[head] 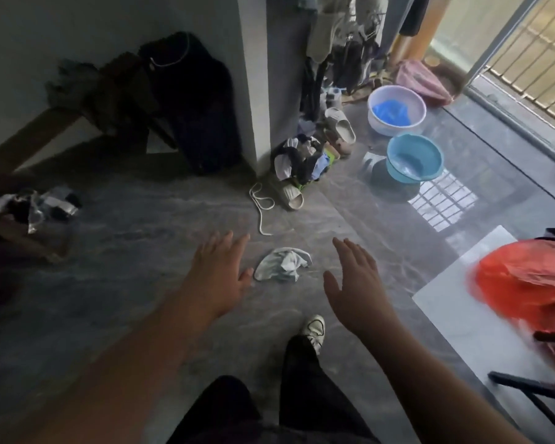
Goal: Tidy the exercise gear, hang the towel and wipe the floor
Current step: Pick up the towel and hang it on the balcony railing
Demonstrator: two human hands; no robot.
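A crumpled pale cloth lies on the grey marble floor in the middle of the view. My left hand hovers just left of it, fingers straight and spread, holding nothing. My right hand is stretched out just right of the cloth, also flat and empty. Neither hand touches the cloth. A white rope lies looped on the floor beyond the cloth. My foot in a white shoe stands below the cloth.
A white basin and a blue basin sit on the floor at the right. Slippers and a pile of clothes lie by the wall corner. An orange bag rests on a white table. A wooden bench stands left.
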